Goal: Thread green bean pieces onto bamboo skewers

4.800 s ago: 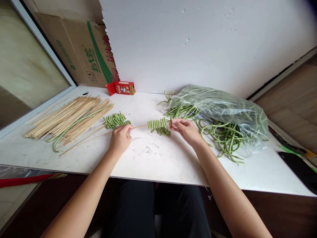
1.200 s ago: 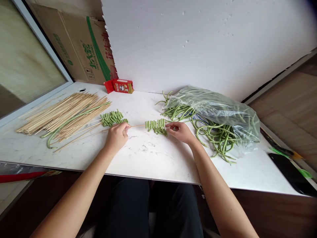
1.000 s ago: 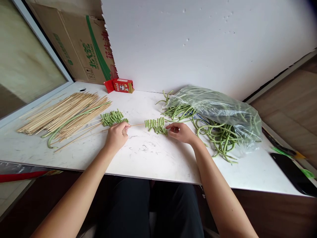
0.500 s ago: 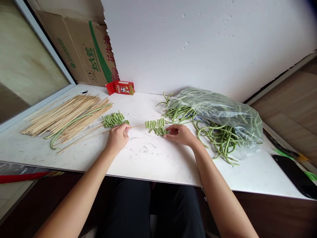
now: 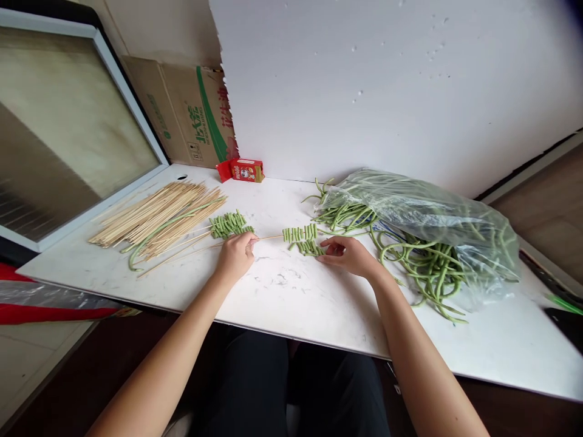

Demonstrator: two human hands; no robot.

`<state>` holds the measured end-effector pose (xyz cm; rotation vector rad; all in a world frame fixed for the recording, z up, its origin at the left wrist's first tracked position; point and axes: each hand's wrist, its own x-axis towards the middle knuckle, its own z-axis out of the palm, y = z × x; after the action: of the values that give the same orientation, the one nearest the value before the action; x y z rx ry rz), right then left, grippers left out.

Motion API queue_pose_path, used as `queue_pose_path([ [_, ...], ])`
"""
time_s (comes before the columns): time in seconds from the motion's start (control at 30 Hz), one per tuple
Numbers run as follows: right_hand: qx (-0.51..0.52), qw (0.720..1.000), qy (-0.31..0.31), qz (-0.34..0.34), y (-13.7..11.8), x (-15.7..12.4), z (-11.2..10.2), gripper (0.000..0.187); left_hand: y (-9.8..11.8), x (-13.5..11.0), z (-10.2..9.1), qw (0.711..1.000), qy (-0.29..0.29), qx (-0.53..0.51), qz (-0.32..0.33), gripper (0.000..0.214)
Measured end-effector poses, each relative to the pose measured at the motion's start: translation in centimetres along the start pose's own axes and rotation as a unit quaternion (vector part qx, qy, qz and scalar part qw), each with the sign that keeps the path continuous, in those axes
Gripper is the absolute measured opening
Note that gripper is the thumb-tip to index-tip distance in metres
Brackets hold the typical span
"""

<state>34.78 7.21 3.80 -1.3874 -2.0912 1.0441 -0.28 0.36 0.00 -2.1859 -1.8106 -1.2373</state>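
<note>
My left hand [image 5: 237, 254] is closed in a pinch on a thin wooden skewer [image 5: 269, 237], which points right. Short cut pieces of long green bean [image 5: 299, 232] stand side by side in a row on its far part. Just below that row lie loose cut bean pieces [image 5: 306, 247] on the table. At their right end is my right hand [image 5: 347, 256], its thumb and forefinger curled around a bean piece that the fingers partly hide. Beyond my left hand rest finished-looking rows of bean pieces on skewers [image 5: 228, 223].
A heap of bare skewers [image 5: 155, 215] lies at left, one long bean [image 5: 159, 229] across it. At right, whole long beans [image 5: 437, 267] spill from a clear plastic bag [image 5: 423, 200]. A red box [image 5: 248, 170] stands at the back before a cardboard carton [image 5: 182, 121]. A dark phone-like object [image 5: 567, 325] is at far right.
The view has turned left, so everything sits further right in it. My hands keep nearly the same places by the skewer and the loose bean pieces.
</note>
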Motion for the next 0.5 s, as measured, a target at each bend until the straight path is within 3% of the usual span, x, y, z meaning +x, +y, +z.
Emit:
queue_pose_path([
  [0.27,-0.035,0.999,0.009,-0.005,-0.2,0.0,-0.1,0.062,0.3,0.2,-0.8,0.999,0.016,0.002,-0.046,0.02],
  [0.5,-0.035,0.999,0.017,-0.016,-0.5,-0.1,-0.1,0.069,-2.3,-0.9,-5.7,0.993,0.051,0.055,-0.092,0.018],
])
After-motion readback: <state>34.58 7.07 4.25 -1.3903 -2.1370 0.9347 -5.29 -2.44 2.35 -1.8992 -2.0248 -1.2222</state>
